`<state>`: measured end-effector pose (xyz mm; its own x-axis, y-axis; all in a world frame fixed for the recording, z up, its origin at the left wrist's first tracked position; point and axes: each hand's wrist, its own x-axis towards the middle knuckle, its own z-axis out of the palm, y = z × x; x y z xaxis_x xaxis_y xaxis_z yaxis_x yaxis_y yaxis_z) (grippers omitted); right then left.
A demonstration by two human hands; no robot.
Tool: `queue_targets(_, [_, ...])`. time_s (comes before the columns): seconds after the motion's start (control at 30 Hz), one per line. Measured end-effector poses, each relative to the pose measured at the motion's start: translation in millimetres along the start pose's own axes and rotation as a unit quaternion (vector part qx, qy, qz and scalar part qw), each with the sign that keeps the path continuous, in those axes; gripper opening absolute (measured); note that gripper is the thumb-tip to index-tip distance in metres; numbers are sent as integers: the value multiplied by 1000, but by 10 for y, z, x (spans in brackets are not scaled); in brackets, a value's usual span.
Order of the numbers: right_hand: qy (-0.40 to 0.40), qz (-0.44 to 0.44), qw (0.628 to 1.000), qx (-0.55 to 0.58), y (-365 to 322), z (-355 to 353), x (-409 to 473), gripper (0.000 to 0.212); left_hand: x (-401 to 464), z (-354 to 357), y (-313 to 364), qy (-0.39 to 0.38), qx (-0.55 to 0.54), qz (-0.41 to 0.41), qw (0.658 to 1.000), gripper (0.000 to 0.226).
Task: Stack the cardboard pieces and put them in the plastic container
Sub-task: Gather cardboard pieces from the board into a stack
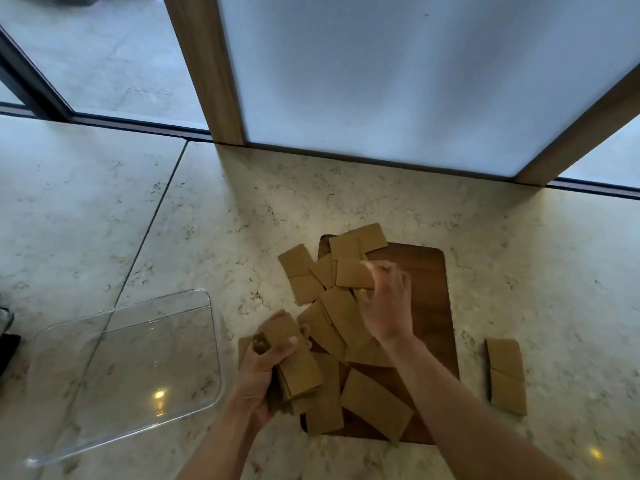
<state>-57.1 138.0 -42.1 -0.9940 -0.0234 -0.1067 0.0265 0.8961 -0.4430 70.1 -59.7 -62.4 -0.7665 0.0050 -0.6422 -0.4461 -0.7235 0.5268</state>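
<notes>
Several brown cardboard pieces (pixel 337 317) lie scattered over a dark wooden board (pixel 434 306) on the marble floor. My left hand (pixel 265 367) grips a stack of cardboard pieces (pixel 299 368) at the board's left edge. My right hand (pixel 386 299) pinches one cardboard piece (pixel 353 273) lifted above the pile. The clear plastic container (pixel 207 344) stands to the left with nothing in it.
Two cardboard pieces (pixel 505 374) lie on the floor right of the board. A wood-framed frosted panel (pixel 398 81) stands behind the pile. A dark floor track (pixel 138 124) runs along the back left. Something dark (pixel 7 341) sits at the left edge.
</notes>
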Motion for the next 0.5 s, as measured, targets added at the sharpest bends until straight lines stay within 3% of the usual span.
queue_targets(0.07, [-99,-80,989,-79,9,-42,326,73,57,59,69,-1,18,-1,1000,63])
queue_targets(0.17, [-161,-107,972,-133,87,-50,499,71,187,192,193,-9,36,0,999,63])
queue_targets(0.3, [-75,-139,975,-154,167,-155,362,42,337,347,236,-24,53,13,998,72])
queue_targets(0.4, [13,-57,998,8,223,-261,224,34,361,403,229,-27,53,11,998,78])
queue_targets(0.5, [75,-26,991,109,226,-363,43,27,345,439,213,-44,63,12,997,71])
